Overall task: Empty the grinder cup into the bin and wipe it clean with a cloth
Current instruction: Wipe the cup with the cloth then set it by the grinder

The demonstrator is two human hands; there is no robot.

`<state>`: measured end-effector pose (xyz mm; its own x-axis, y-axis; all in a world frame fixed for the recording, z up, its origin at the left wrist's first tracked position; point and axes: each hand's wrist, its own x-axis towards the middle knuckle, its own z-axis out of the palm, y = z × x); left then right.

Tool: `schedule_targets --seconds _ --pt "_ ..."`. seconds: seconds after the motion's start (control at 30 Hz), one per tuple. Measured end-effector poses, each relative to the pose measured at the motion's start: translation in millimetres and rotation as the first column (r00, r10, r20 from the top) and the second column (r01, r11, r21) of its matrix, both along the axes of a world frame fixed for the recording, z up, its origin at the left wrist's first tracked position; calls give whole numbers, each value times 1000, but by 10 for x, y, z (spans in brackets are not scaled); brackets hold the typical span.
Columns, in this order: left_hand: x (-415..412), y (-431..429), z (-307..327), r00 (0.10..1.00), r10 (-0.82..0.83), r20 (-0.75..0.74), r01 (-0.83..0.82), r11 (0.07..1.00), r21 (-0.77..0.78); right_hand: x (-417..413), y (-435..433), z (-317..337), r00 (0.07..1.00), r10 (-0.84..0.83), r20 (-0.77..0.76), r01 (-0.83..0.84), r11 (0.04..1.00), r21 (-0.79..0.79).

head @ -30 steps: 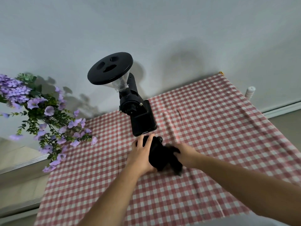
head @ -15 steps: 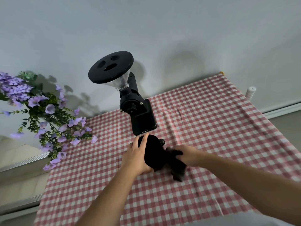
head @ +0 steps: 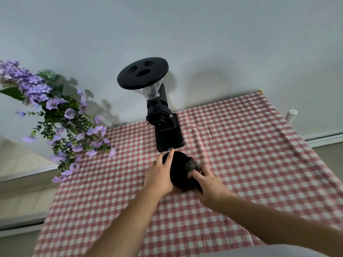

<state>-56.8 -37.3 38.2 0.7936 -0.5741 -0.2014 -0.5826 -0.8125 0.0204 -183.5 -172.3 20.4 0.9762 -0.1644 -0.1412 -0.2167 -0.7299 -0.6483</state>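
Cup: black grinder cup (head: 179,170), between both hands, just before grinder (head: 164,127).
Left hand (head: 159,176): fingers curled around cup's left wall, gripping.
Right hand (head: 209,182): fingertips pinching dark cloth (head: 191,166) against cup.
Handling: probably rigid, light, smooth; hold by side wall.

Dark cloth (head: 193,166) motion-blurred, partly hidden under right-hand fingers (head: 197,176)

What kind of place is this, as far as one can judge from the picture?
Probably a home, perhaps a kitchen or dining corner: a coffee grinder stands on a red-checked tablecloth against a plain wall, with purple artificial-looking flowers beside it.
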Motion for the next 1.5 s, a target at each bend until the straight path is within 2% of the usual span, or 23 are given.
schedule_targets --seconds 0.07,0.1,0.23,0.3,0.43,0.57,0.6,0.67,0.77,0.8,0.87,0.97,1.0,1.07,1.2,1.3,1.4,1.5 --pt "-3 9 6 1000 4 -22 -4 1000 2 -90 -67 -26 995 28 -97 -23 999 47" --pt "-4 14 13 1000 8 -28 -8 1000 -5 -80 -120 -4 996 8 -91 -1 997 82" --pt "-29 54 15 998 42 -52 -45 997 -58 182 -334 247 958 -264 110 239 951 197" --pt "-51 65 28 995 55 -87 -62 995 -76 310 -325 322 944 -283 170 242 943 229" --pt "-73 68 6 996 75 -41 -78 994 -81 180 -118 125 994 -62 87 58 997 44" --pt "-14 110 -6 997 13 -80 -22 994 -104 -111 -188 -49 988 124 -92 -133 987 -94" --pt "8 117 -4 997 -6 -82 -3 995 -99 -123 -251 -17 991 106 -85 -114 989 -97" --pt "50 109 12 997 -35 -64 30 996 -79 -85 -390 102 1000 -8 29 11 994 -111" --pt "102 78 29 994 -60 -86 56 997 -49 15 -599 271 952 -190 241 242 948 -207" --pt "113 69 36 993 -71 -96 67 997 -42 31 -654 292 935 -231 270 298 924 -239" --pt "122 52 41 992 -80 -96 78 997 -24 13 -715 275 939 -266 218 328 884 -333" --pt "108 50 8 992 -80 -98 76 996 -41 -117 -688 63 974 -221 -42 185 895 -407" --pt "101 54 -6 992 -82 -101 78 996 -45 -168 -658 3 975 -193 -112 135 909 -395" --pt "92 69 -26 990 -86 -110 80 995 -58 -221 -603 -31 978 -159 -138 96 920 -381" --pt "96 106 -48 987 -65 -148 50 994 -101 -70 -509 126 987 -162 -12 150 939 -309" --pt "69 157 -34 978 -16 -207 -29 977 -211 115 -421 262 977 -207 48 212 971 -114" --pt "14 222 0 941 74 -330 -212 889 -405 280 -331 315 975 -220 -21 221 973 70" --pt "-1 303 5 844 160 -512 -457 715 -529 407 -265 273 961 -240 -136 266 936 230"
